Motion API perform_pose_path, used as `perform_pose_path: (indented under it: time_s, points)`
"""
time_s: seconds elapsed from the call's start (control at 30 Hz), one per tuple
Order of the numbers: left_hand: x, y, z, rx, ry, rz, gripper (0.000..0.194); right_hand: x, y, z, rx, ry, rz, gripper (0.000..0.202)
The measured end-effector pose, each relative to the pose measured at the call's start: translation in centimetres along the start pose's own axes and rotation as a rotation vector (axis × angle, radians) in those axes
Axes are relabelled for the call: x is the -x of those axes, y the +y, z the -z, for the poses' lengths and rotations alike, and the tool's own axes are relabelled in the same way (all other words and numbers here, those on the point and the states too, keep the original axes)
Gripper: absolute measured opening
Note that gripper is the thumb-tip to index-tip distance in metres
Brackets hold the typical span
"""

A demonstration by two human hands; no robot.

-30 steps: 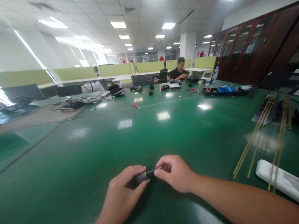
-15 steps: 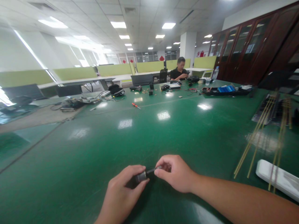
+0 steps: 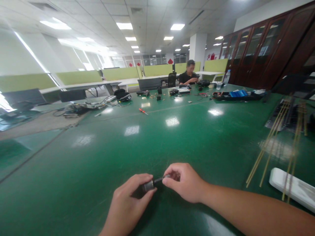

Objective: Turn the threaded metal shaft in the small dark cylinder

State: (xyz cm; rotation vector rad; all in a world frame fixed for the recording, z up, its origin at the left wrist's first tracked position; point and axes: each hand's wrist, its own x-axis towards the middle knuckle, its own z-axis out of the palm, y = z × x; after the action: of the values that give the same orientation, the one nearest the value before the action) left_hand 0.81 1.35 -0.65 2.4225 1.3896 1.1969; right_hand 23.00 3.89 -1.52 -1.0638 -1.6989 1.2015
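One grey cylinder (image 3: 148, 186) pinched in left hand (image 3: 129, 199) — dark shaft (image 3: 157, 180) pinched in right hand (image 3: 185, 183) — both hands narrow.

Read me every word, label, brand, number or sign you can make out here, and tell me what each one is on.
No text can be read.
Cylinder in the left hand: any marking is too blurred.
Rod in the right hand: too small and blurred.
Bottle and red diamond: too small.
White case: no lettering I can make out.
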Motion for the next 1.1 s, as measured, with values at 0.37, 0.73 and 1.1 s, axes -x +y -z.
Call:
perform_pose_path:
  time_s: [0.37, 0.73, 1.1]
  points:
    - [-0.05, 0.11, -0.03, 0.0, 0.007, 0.005, 0.017, 0.05, -0.27, 0.05, 0.018, 0.004, 0.0, 0.009]
    - [-0.08, 0.11, 0.13, -0.011, 0.005, 0.005, 0.017, -0.06, -0.21, 0.1, 0.008, 0.007, 0.0, 0.009]
    - [-0.14, 0.18, 0.19, 0.004, -0.002, 0.001, 0.018, -0.02, -0.33, 0.12, 0.019, 0.009, -0.013, 0.007]
